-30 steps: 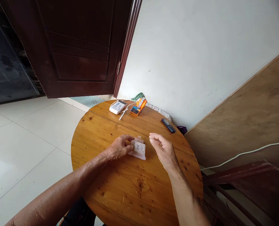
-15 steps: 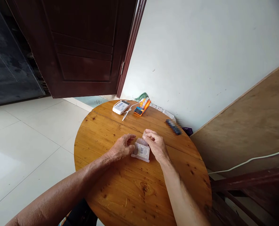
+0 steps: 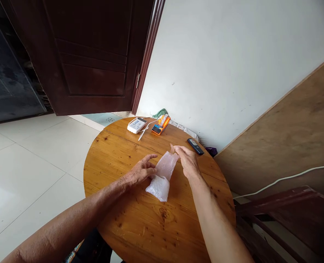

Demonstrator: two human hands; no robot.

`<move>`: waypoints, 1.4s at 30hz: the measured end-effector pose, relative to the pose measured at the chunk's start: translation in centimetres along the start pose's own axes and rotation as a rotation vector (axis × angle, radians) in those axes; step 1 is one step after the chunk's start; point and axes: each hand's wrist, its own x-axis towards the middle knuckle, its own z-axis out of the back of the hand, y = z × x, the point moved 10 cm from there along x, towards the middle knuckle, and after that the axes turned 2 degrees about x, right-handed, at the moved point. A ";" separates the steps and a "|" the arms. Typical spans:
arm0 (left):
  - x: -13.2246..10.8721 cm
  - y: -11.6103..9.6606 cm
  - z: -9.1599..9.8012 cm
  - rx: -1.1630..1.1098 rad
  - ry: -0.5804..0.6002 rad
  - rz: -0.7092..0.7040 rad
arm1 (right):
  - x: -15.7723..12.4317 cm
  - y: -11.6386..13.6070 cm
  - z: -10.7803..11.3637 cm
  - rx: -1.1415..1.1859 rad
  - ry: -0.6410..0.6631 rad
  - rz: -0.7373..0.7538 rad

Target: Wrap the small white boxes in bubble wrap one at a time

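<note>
**Bubble wrap [image 3: 159,189], lopsidedly held, on a round wooden table [image 3: 107,155]**

The cloudy plastic lies mid-table, its near end bunched into a puffy fold, its far end a flatter strip. My right hand [image 3: 187,157] pinches the strip's far right corner. My left hand [image 3: 142,170] sits at its left edge, index finger stretched out, thumb against the plastic — whether it grips, I cannot tell.

The hold looks uneven: a hard tug from the right could slew the light sheet sideways or tear it at the pinched corner. A slack left hand could let the fold spring open. Just beyond my right hand lies a dark handheld device [image 3: 195,146] — a wide sweep could knock it.
</note>
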 end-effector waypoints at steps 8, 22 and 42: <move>-0.3 -0.1 0.1 0.124 -0.010 -0.012 | -7.7 2.8 -0.7 -0.421 0.257 0.097; -2.5 -5.5 1.1 0.803 -0.288 -0.310 | -9.4 -2.5 2.7 -0.426 0.121 0.045; -2.3 -5.5 6.5 0.909 -0.634 -0.219 | -9.4 -1.9 4.9 -0.873 -0.106 0.112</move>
